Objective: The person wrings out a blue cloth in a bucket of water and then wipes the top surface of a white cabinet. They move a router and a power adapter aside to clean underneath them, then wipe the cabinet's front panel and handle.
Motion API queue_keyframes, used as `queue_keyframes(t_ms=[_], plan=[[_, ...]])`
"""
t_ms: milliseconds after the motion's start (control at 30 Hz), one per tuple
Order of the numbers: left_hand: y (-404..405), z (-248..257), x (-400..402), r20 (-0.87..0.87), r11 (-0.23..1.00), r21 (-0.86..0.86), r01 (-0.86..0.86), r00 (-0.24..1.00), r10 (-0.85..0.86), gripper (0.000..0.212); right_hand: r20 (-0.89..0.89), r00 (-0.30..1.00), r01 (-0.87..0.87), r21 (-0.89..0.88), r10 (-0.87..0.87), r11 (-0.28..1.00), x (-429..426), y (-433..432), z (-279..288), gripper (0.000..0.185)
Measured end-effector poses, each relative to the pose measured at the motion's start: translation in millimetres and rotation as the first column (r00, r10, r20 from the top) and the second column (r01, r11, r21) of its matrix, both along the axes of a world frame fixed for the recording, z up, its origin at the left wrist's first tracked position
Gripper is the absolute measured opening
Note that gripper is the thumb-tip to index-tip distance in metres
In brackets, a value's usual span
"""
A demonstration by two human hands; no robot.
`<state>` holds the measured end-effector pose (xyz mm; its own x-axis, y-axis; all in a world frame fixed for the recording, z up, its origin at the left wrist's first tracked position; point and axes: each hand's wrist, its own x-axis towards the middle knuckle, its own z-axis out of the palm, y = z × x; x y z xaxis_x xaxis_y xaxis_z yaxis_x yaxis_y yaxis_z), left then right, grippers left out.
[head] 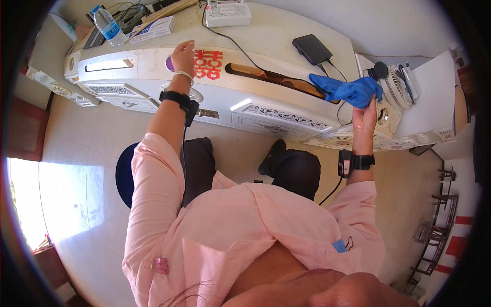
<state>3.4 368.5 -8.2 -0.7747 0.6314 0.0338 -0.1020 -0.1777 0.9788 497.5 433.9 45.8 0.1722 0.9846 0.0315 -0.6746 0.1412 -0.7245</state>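
Observation:
My right hand [364, 115] grips a bunched blue cloth [355, 92], whose far end lies over the right end of the slot in the white cabinet's [268, 50] front edge. My left hand [183, 57] is at the cabinet's front edge, fingers curled, beside a red paper-cut decoration [209, 64]; whether it touches the surface or holds anything is unclear. A purple round patch [169, 63] shows partly behind it. Both wrists wear black straps with cables.
On the cabinet stand a water bottle [107, 26], a small box [151, 29], a white router [228, 14] and a black set-top box [312, 49] with cables. A white fan [397, 87] and a black round object [379, 70] are at the right. A dark blue stool [126, 174] stands below left.

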Motion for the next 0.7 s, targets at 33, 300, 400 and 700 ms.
queue_keyframes(t_ms=[33, 300, 400, 700], plan=[[-1, 1, 11, -0.120, 1.000, 0.011, -0.019, 0.993, 0.020, 0.019, -0.010, 1.000, -0.009, 0.076, 0.010, 0.997, -3, -3, 7, 0.036], [-26, 40, 121, -0.731, 0.978, -0.137, 0.157, 0.650, -0.207, 0.031, -0.080, 0.988, -0.110, 0.250, 0.134, 0.962, -24, -33, 56, 0.042], [-35, 53, 153, -0.790, 0.953, -0.109, 0.281, 0.558, -0.255, 0.030, -0.170, 0.966, -0.153, 0.234, 0.196, 0.960, -12, -34, 63, 0.039], [-52, 21, 194, -0.665, 0.798, -0.301, 0.522, 0.485, -0.568, 0.013, 0.041, 0.972, -0.229, -0.043, 0.230, 0.973, 56, -70, 4, 0.039]])
